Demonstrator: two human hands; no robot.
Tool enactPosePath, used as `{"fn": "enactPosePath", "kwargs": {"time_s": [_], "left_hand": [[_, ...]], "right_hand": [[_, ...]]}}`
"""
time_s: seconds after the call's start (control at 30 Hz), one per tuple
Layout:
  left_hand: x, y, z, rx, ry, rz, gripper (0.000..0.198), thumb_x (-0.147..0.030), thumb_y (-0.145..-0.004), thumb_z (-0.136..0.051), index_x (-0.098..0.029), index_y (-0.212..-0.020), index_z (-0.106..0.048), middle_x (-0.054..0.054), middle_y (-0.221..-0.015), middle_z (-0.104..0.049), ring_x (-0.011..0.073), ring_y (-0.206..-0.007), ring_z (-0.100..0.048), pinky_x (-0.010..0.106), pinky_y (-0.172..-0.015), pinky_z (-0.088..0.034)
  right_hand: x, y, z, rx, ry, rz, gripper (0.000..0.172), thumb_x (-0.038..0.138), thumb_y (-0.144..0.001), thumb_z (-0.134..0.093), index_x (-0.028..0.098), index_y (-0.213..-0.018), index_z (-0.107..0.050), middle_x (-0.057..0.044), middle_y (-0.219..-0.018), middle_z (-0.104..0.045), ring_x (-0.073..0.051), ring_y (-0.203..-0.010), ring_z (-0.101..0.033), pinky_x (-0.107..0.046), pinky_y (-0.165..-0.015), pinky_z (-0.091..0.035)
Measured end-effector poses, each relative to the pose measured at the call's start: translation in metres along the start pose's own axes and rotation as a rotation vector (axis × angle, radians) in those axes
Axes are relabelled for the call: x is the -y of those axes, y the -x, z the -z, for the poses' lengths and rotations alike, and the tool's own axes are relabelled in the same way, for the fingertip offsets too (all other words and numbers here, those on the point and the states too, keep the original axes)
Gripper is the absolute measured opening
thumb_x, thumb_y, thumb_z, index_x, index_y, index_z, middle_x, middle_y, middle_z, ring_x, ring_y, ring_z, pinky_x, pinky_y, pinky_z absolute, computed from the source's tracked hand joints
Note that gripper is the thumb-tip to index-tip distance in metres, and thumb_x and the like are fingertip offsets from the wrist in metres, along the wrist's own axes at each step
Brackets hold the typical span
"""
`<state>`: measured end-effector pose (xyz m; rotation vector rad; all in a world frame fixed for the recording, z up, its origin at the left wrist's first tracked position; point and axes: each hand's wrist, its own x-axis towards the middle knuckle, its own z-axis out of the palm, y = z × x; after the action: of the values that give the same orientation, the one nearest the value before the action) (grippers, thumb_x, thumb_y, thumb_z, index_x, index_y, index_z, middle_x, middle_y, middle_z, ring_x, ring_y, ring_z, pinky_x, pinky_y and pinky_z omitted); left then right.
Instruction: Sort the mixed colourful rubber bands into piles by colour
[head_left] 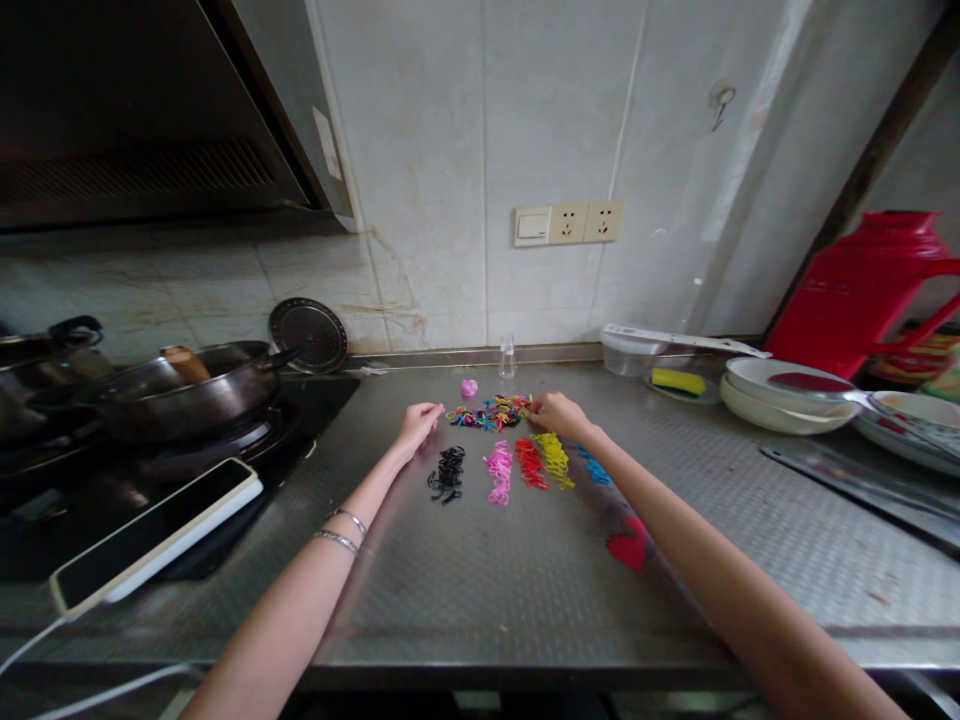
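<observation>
A heap of mixed-colour small rubber bands [491, 412] lies on the steel counter. My left hand [418, 426] is at the heap's left end, fingertips pinched together; whatever they hold is too small to make out. At the right end, my right hand [559, 412] has its bent fingers closed at the heap's edge, and their contents cannot be made out. Nearer to me lie separate piles of black bands [448, 474], pink bands [499, 472], red bands [531, 464], yellow bands [553, 460] and blue bands [595, 466], the last partly behind my right forearm.
Behind the heap are a pink cap [469, 387] and a small clear bottle [508, 357]. A phone [157, 535] and a pan [187, 390] sit on the stove at left. At right are bowls [780, 405], a knife [855, 490], a yellow sponge [677, 381] and a red thermos [862, 290].
</observation>
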<state>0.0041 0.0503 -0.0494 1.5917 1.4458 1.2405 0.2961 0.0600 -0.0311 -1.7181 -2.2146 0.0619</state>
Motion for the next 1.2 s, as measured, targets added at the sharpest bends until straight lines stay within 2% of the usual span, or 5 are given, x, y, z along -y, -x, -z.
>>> {"fn": "enactPosePath", "kwargs": {"time_s": [0.67,0.83,1.0,1.1,1.2], "left_hand": [[0.003,-0.001,-0.002,-0.007,-0.067,-0.036,0.039,-0.047,-0.07,-0.051,-0.011,-0.073,-0.064,-0.004,-0.044,-0.043,0.0079,-0.044,-0.038,0.02,-0.045,-0.027],[-0.001,0.0,-0.003,0.007,-0.048,-0.015,0.033,-0.042,-0.067,-0.056,-0.011,-0.072,-0.064,-0.003,-0.045,-0.046,0.0079,-0.044,-0.039,0.02,-0.044,-0.027],[-0.002,0.001,-0.008,0.026,-0.035,-0.013,0.025,-0.034,-0.062,-0.062,-0.011,-0.071,-0.064,0.003,-0.057,-0.059,0.0087,-0.048,-0.045,0.02,-0.046,-0.03],[-0.003,0.003,-0.011,0.054,-0.181,-0.063,0.029,-0.037,-0.064,-0.061,-0.011,-0.074,-0.065,0.0,-0.048,-0.053,0.008,-0.043,-0.04,0.02,-0.043,-0.026],[-0.006,0.007,-0.013,0.107,-0.394,-0.153,0.03,-0.04,-0.064,-0.06,-0.014,-0.077,-0.067,-0.002,-0.047,-0.052,0.0089,-0.042,-0.041,0.02,-0.045,-0.024]], "right_hand": [[-0.017,-0.018,-0.002,0.022,-0.168,0.103,0.021,0.024,-0.066,-0.052,0.015,-0.074,-0.068,-0.004,-0.072,-0.066,-0.014,-0.068,-0.058,-0.018,-0.056,-0.037],[0.008,-0.016,0.007,0.092,-0.261,0.215,0.02,0.026,-0.066,-0.052,0.014,-0.068,-0.068,-0.002,-0.065,-0.064,-0.011,-0.062,-0.054,-0.018,-0.053,-0.036],[0.04,-0.009,0.007,0.34,-0.309,0.436,0.017,0.017,-0.061,-0.048,0.013,-0.058,-0.064,0.002,-0.053,-0.056,-0.007,-0.05,-0.045,-0.017,-0.047,-0.031],[0.049,-0.006,0.006,0.417,-0.311,0.491,0.016,0.016,-0.059,-0.048,0.013,-0.058,-0.064,0.003,-0.051,-0.054,-0.007,-0.05,-0.045,-0.017,-0.047,-0.031],[0.05,-0.005,0.013,0.407,-0.273,0.482,0.016,0.017,-0.059,-0.049,0.014,-0.059,-0.064,0.003,-0.052,-0.055,-0.007,-0.05,-0.045,-0.017,-0.047,-0.032]]}}
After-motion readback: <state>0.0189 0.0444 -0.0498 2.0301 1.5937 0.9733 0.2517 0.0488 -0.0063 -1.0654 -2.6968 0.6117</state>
